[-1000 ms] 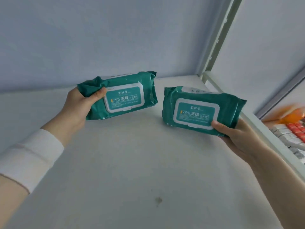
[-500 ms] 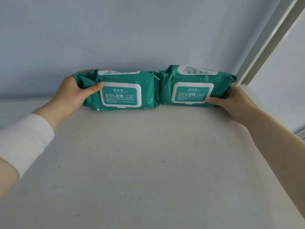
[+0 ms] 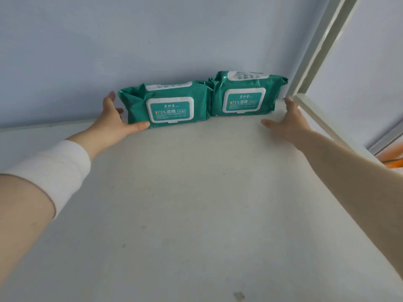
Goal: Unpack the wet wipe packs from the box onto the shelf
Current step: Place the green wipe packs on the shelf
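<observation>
Two green wet wipe packs stand on edge side by side at the back of the white shelf [image 3: 196, 203], leaning on the pale wall. The left pack [image 3: 168, 105] has my left hand [image 3: 113, 123] at its left end, fingers spread, the thumb touching its lower front edge. The right pack [image 3: 244, 94] sits close to the shelf's right post. My right hand [image 3: 287, 120] is open just right of it and apart from it. The box is out of view.
A white upright post [image 3: 316, 49] and a side rail [image 3: 322, 120] bound the shelf on the right. Orange items [image 3: 392, 162] show beyond the rail. The pale blue back wall [image 3: 152, 40] closes the far side.
Both packs went from held in the air to standing against the back wall. My hands have let go of them and spread open; the right hand has drawn away from its pack.
</observation>
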The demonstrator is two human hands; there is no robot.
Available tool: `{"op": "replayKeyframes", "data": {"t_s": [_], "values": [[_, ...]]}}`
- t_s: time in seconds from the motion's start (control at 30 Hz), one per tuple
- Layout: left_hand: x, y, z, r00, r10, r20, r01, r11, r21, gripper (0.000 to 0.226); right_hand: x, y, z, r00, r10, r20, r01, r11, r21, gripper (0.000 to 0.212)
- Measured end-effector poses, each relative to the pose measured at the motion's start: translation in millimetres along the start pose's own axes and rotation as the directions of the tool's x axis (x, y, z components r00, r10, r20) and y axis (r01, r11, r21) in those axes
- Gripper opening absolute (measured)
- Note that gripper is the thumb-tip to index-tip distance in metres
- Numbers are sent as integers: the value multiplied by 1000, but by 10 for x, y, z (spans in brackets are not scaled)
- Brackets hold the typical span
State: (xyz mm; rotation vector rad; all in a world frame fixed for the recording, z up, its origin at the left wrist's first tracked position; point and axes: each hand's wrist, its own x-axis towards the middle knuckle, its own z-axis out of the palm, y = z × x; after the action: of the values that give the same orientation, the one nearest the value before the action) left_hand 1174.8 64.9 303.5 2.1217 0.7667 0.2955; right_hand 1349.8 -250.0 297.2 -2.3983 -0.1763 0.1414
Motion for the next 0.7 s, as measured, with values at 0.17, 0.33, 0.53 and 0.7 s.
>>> {"op": "replayKeyframes", "data": {"t_s": [0.17,0.33,0.53,0.7], "values": [[-625,-53,-227,967,20,252,-224,533,816,79,-949,-26,-57,995,-50,84,86,856,-509,69],[-1249,279,-351,896,28,443,-436,250,864,61,-1921,-124,-202,983,-22,183,157,620,-769,57],[-2355,940,4,698,34,715,-710,165,685,59,-3008,-84,-658,952,137,274,153,564,-811,61],[-3434,1385,460,491,6,871,-853,207,479,54,-3971,256,-1260,918,227,324,122,617,-777,63]]}}
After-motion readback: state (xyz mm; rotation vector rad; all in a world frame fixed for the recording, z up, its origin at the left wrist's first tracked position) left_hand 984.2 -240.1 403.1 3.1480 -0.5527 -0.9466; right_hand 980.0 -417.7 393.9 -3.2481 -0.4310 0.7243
